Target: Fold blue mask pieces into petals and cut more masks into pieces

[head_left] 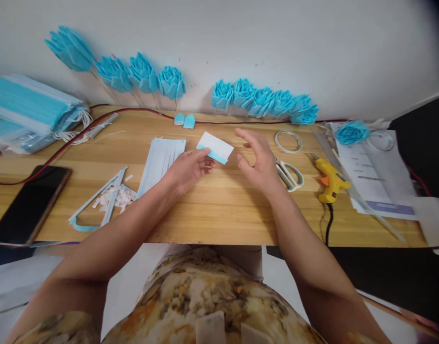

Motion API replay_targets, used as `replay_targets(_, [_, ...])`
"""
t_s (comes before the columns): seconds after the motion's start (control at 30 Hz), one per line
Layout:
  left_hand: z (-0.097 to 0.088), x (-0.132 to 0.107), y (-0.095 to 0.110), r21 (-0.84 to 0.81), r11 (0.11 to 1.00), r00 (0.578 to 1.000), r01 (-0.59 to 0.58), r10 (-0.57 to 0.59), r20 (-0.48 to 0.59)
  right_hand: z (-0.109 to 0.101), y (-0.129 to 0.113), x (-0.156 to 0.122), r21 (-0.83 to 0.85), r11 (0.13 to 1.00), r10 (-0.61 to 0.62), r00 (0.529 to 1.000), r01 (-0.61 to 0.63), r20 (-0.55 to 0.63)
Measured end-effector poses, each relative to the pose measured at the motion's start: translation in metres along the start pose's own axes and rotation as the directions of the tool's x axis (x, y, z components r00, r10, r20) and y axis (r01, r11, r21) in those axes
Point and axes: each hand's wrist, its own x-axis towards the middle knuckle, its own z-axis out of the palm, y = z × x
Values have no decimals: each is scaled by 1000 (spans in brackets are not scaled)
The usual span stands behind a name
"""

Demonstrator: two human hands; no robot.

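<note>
Between thumb and fingers, my left hand (192, 167) holds a small folded piece of mask fabric (216, 147), white with a light blue strip along its lower edge. To the right of that piece, my right hand (258, 160) hovers with its fingers apart and nothing in them. A pair of scissors (294, 177) with pale handles lies partly hidden behind my right hand. Under my left wrist lies a pleated blue face mask (162, 157). Two small blue cut pieces (188, 122) rest near the back edge of the table.
Several blue fabric flowers (142, 72) on sticks lean against the wall. A tape roll (288, 141), a yellow glue gun (328, 180) and papers (369, 167) are on the right. At left are a phone (31, 203), mask packs (29, 107), white scraps (115, 197) and a cable (67, 143).
</note>
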Motion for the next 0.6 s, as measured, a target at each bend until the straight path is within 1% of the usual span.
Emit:
replay_targets(0.07, [1, -1, 1, -5, 1000, 1000, 21, -21, 3, 0, 1, 1, -104, 987, -123, 992, 126, 30])
replay_targets(0.1, [2, -2, 0, -3, 1000, 1000, 30, -30, 7, 1, 1, 1, -132, 976, -166, 985, 171, 45])
replay_targets(0.17, [3, -3, -1, 9, 999, 999, 43, -43, 20, 4, 1, 0, -151, 962, -220, 974, 227, 62])
replay_targets(0.23, [4, -3, -2, 28, 998, 998, 50, -51, 34, 6, 1, 0, -141, 958, -244, 968, 251, 61])
replay_targets(0.37, [5, -4, -2, 67, 997, 998, 49, -51, 25, 7, 4, 0, -95, 968, -230, 972, 233, 38])
replay_targets(0.6, [6, -5, 0, 132, 991, 1000, 0, -1, 1, 11, 0, -1, 13, 995, -101, 994, 100, 38])
